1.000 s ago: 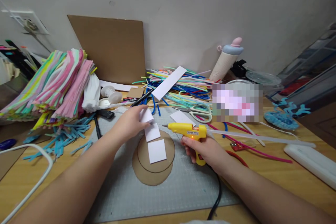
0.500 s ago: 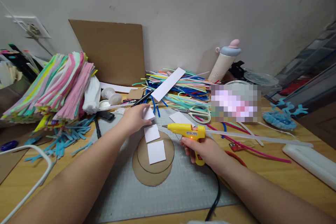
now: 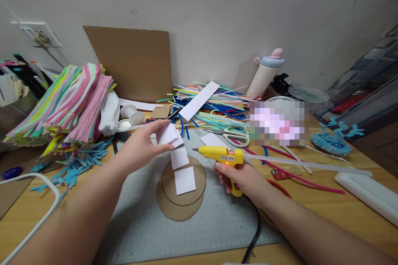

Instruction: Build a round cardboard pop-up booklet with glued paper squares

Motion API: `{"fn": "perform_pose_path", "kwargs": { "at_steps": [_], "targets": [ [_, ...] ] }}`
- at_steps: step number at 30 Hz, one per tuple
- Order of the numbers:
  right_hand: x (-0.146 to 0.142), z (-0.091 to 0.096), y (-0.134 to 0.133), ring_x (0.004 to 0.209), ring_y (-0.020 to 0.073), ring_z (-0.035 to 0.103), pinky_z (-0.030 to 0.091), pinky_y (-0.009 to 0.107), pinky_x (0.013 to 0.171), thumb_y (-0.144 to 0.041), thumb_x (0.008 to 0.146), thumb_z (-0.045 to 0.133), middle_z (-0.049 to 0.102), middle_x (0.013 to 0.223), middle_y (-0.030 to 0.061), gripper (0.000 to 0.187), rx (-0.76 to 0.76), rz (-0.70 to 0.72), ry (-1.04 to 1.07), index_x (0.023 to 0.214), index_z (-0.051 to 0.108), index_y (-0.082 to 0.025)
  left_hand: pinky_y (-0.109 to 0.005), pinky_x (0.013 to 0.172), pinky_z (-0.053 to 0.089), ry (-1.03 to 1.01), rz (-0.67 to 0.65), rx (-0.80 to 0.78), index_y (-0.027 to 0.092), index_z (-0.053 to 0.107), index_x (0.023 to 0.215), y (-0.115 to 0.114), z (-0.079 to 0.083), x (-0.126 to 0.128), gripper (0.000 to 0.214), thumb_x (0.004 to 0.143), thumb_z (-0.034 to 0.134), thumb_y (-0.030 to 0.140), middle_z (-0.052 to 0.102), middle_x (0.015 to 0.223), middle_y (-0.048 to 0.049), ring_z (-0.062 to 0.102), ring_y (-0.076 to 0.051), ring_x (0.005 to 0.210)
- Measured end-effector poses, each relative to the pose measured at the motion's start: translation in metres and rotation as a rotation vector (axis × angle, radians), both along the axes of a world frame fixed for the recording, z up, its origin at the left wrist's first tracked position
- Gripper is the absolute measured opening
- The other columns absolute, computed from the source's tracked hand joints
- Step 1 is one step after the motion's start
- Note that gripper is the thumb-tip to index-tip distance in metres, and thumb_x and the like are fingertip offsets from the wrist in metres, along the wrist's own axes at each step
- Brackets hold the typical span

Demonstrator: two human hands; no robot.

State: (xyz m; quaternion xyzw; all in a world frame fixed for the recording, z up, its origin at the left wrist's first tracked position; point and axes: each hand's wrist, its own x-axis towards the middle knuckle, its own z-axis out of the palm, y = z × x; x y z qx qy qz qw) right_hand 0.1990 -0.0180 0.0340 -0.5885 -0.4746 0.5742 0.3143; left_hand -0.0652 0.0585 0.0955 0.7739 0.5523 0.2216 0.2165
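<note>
Grey gridded mat below: the left hand pinches a flat white card piece beyond two brown cardboard discs; the right hand grips a yellow plastic glue gun, whose nozzle, presumably hot, could burn a straying left thumb.

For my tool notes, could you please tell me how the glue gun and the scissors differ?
The glue gun is yellow; the scissors have pale handles. The glue gun is gripped in the right hand, while the scissors lie unheld beyond it. The glue gun looks bulkier than the scissors. Both point leftward.
</note>
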Motion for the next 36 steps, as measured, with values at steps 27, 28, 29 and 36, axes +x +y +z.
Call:
{"fn": "perform_pose_path", "kwargs": {
  "at_steps": [27, 28, 29, 36],
  "targets": [
    [0.002, -0.011, 0.0, 0.041, 0.0104, 0.053, 0.04, 0.024, 0.042, -0.058, 0.075, 0.062, 0.06, 0.058, -0.0022, 0.041, 0.021, -0.013, 0.034, 0.081, 0.062, -0.017, -0.041, 0.091, 0.046, 0.199, -0.152, -0.027, 0.021, 0.068, 0.103, -0.015, -0.048, 0.024, 0.037, 0.07, 0.071, 0.037, 0.066, 0.109, -0.0092, 0.059, -0.029, 0.104],
    [0.002, -0.011, 0.0, 0.041, 0.0102, 0.053, 0.039, 0.023, 0.042, -0.057, 0.075, 0.062, 0.061, 0.058, -0.0021, 0.041, 0.02, -0.007, 0.027, 0.08, 0.061, -0.017, -0.042, 0.09, 0.047, 0.205, -0.159, -0.027, 0.021, 0.069, 0.102, -0.013, -0.049, 0.025, 0.037, 0.069, 0.073, 0.037, 0.067, 0.107, -0.0092, 0.06, -0.03, 0.102],
    [0.003, -0.011, 0.0, 0.041, 0.0099, 0.053, 0.039, 0.023, 0.042, -0.056, 0.076, 0.063, 0.061, 0.059, -0.0019, 0.04, 0.017, -0.002, 0.021, 0.08, 0.061, -0.017, -0.042, 0.088, 0.047, 0.209, -0.164, -0.027, 0.021, 0.069, 0.1, -0.012, -0.049, 0.025, 0.036, 0.068, 0.073, 0.036, 0.068, 0.104, -0.0092, 0.061, -0.03, 0.099],
    [0.003, -0.01, -0.001, 0.043, 0.0108, 0.053, 0.04, 0.023, 0.042, -0.06, 0.075, 0.063, 0.06, 0.058, -0.0004, 0.044, 0.029, -0.022, 0.077, 0.08, 0.062, -0.016, -0.042, 0.097, 0.044, 0.063, -0.079, -0.004, 0.02, 0.066, 0.103, -0.02, -0.034, 0.023, 0.035, 0.074, 0.069, 0.038, 0.067, 0.113, -0.0085, 0.059, -0.028, 0.107]
  ]
}}
